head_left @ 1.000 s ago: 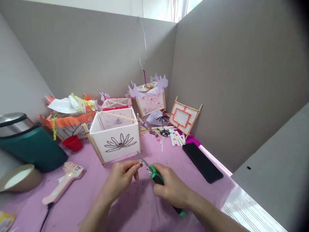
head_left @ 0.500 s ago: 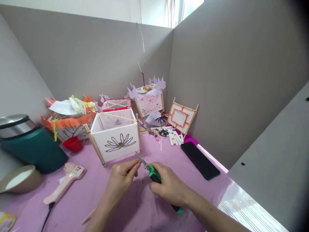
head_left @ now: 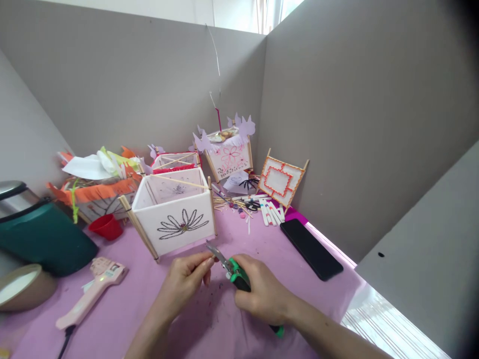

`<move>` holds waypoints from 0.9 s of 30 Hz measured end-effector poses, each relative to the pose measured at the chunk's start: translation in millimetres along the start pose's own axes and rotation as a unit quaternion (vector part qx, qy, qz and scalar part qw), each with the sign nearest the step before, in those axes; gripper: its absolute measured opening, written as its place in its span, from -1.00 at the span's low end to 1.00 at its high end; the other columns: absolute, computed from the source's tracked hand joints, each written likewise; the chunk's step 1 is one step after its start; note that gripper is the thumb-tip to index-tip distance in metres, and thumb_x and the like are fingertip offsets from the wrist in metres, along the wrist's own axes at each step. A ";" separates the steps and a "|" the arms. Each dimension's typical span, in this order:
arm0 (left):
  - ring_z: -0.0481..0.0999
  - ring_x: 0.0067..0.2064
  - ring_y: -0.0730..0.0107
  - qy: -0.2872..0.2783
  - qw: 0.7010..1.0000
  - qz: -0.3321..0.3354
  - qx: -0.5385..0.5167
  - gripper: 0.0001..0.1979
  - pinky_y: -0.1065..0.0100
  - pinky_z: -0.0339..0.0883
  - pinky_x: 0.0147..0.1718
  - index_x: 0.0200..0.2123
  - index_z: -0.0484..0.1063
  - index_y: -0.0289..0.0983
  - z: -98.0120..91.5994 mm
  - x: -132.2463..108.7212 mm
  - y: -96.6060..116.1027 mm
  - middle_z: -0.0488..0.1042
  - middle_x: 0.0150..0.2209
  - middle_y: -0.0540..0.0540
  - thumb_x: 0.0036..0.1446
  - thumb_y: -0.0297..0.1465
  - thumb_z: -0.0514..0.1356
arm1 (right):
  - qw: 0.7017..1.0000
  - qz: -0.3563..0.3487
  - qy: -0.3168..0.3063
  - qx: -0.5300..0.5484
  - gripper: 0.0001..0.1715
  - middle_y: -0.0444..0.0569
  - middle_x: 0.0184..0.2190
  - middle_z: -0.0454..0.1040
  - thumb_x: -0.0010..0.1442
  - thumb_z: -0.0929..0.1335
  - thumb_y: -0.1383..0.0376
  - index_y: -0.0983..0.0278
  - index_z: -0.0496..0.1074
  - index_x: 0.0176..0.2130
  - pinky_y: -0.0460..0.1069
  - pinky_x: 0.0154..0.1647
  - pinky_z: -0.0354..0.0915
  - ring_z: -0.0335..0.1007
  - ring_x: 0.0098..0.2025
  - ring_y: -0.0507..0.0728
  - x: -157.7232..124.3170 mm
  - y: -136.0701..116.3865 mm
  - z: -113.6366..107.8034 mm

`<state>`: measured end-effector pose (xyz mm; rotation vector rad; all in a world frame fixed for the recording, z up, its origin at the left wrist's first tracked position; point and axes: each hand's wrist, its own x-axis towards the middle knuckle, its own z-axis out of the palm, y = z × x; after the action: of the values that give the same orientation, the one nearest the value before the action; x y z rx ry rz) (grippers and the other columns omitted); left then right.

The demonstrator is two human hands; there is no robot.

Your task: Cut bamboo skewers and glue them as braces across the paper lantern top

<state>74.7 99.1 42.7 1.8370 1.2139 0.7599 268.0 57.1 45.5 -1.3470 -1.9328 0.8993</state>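
Note:
My right hand (head_left: 264, 286) is wrapped round green-and-black pruning shears (head_left: 239, 276), whose metal blades point up and left. My left hand (head_left: 185, 279) is closed in a pinch, its fingertips close beside the blades. What it pinches is too small and too hidden to name. Just beyond both hands stands a white open box (head_left: 185, 227) with a black flower drawn on its front and wooden sticks at its corners.
To the left are a pink glue gun (head_left: 92, 294), a red cup (head_left: 107, 227), a green bottle (head_left: 48, 237) and a tape roll (head_left: 41, 289). A black phone (head_left: 311, 249), markers (head_left: 270, 213) and a decorated panel (head_left: 281, 180) lie right. Decorated boxes (head_left: 229, 157) stand behind, against grey partitions (head_left: 337, 124).
The view has shifted slightly, so the things on the left sit further left. Both hands stay close together, with the blades still by the left fingertips.

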 end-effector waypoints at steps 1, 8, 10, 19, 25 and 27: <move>0.20 -0.57 0.49 0.013 1.000 0.008 0.020 -0.58 0.47 0.05 -0.57 -0.47 0.49 -0.31 0.6 0.6 0.4 0.28 -0.64 0.04 0.19 -0.13 0.04 | 1.000 0.007 0.004 0.002 -0.75 -0.19 -0.46 0.28 -0.17 0.29 0.40 0.25 0.30 -0.36 -0.08 -0.43 0.00 0.12 -0.43 0.03 1.7 0.5 1.1; 0.41 -0.48 0.40 0.126 0.984 0.051 0.112 -0.71 0.43 0.19 -0.43 -0.24 0.51 -0.26 10.2 -2.0 0.3 0.52 -0.47 -0.02 0.19 -0.22 0.08 | 0.999 0.051 0.002 0.000 -0.82 -0.23 -0.53 0.24 -0.16 0.32 0.37 0.25 0.27 -0.42 -0.09 -0.47 -0.03 0.10 -0.46 0.01 9.4 -3.3 3.7; 0.44 -0.46 0.39 0.145 0.981 0.057 0.117 -0.73 0.43 0.21 -0.41 -0.22 0.51 -0.26 12.5 -3.7 1.1 0.55 -0.42 -0.03 0.18 -0.25 0.10 | 0.999 0.048 0.015 -0.010 -0.82 -0.21 -0.51 0.27 -0.15 0.31 0.36 0.26 0.30 -0.40 -0.09 -0.46 -0.02 0.12 -0.45 0.02 7.8 -5.0 3.4; 0.20 -0.69 0.56 0.042 0.999 0.005 0.016 -0.57 0.47 0.06 -0.66 -0.51 0.48 -0.30 7.4 -2.0 0.8 0.43 -0.57 0.00 0.18 -0.12 0.04 | 1.000 0.025 0.006 0.006 -0.71 -0.16 -0.41 0.35 -0.14 0.31 0.40 0.27 0.37 -0.30 -0.08 -0.38 0.03 0.15 -0.39 0.04 -2.1 -11.7 -4.9; 0.13 -0.66 0.56 0.049 0.999 0.006 0.024 -0.57 0.48 0.00 -0.65 -0.51 0.48 -0.30 6.4 -0.6 -0.8 0.31 -0.63 0.04 0.19 -0.13 0.04 | 1.000 0.027 -0.010 0.005 -0.73 -0.18 -0.44 0.32 -0.16 0.30 0.40 0.27 0.36 -0.33 -0.08 -0.42 0.00 0.13 -0.41 0.04 2.2 -5.5 -4.5; 0.14 -0.64 0.54 0.060 0.997 0.021 0.043 -0.58 0.48 0.01 -0.62 -0.55 0.46 -0.30 6.5 -0.6 -0.1 0.28 -0.66 0.05 0.19 -0.16 0.05 | 1.000 0.019 -0.010 0.003 -0.73 -0.18 -0.45 0.31 -0.17 0.30 0.41 0.27 0.36 -0.34 -0.08 -0.43 -0.01 0.12 -0.41 0.03 3.7 -3.7 -3.2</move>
<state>79.7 96.7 39.3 1.9142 1.3062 0.8640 267.5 60.3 50.7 -1.3806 -1.9235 0.9393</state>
